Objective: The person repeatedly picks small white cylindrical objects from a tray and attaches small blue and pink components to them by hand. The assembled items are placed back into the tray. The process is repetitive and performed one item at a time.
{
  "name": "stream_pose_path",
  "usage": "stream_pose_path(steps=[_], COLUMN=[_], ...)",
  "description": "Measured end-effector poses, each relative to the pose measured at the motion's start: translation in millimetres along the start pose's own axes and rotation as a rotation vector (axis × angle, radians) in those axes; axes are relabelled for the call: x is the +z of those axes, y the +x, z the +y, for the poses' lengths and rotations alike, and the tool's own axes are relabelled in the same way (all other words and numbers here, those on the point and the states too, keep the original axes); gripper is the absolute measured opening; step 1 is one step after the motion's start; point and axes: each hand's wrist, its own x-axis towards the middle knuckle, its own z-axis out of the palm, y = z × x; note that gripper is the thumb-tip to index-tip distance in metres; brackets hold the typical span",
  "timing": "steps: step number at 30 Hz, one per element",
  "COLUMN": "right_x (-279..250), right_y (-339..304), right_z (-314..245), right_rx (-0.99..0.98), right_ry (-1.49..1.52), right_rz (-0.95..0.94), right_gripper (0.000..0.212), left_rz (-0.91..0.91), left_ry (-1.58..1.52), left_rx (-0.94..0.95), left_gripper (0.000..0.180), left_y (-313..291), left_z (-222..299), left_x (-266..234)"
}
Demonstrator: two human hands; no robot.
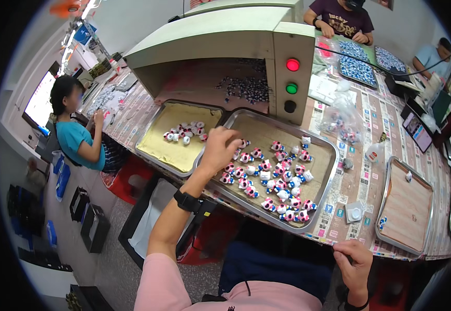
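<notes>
My left hand (pixel 220 147) is over the left rim of a metal tray (pixel 321 192), its fingers bent and apart, close to the nearest figurines. Nothing shows in its grasp. Many small pink, white and blue figurines (pixel 286 176) lie in that tray on a brown lining. Just beyond the table's front edge, my right hand (pixel 354 263) has its thumb and index finger pinched together. Whatever is between those fingertips is too small to make out. Left of my left hand, a second tray (pixel 153 137) with a yellow lining holds a cluster of small white and pink pieces (pixel 185 133).
Behind the trays, a pale machine (pixel 225 39) has small dark pieces in its opening. At right are a tray (pixel 407 207) with a few figurines, a white bottle (pixel 375 153), a plastic bag (pixel 347 124) and a phone (pixel 417 132). Other people sit at the left and far right.
</notes>
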Motion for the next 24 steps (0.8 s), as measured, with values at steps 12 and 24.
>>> stream_pose_path(steps=[12,24], right_x=[11.3,-88.1], right_y=[-5.4,70.9], right_z=[-4.7,40.2], right_rx=[0.051,0.181], right_ry=[0.028,-0.189], right_rz=[-0.018,0.202], right_gripper=[0.013,0.037], left_rz=[0.029,0.123], left_ry=[0.178,0.315], left_rx=[-0.244,0.082], left_gripper=[0.095,0.041], left_y=[-24.9,-27.5], left_z=[-175.5,-150.8], left_x=[-73.8,-46.9])
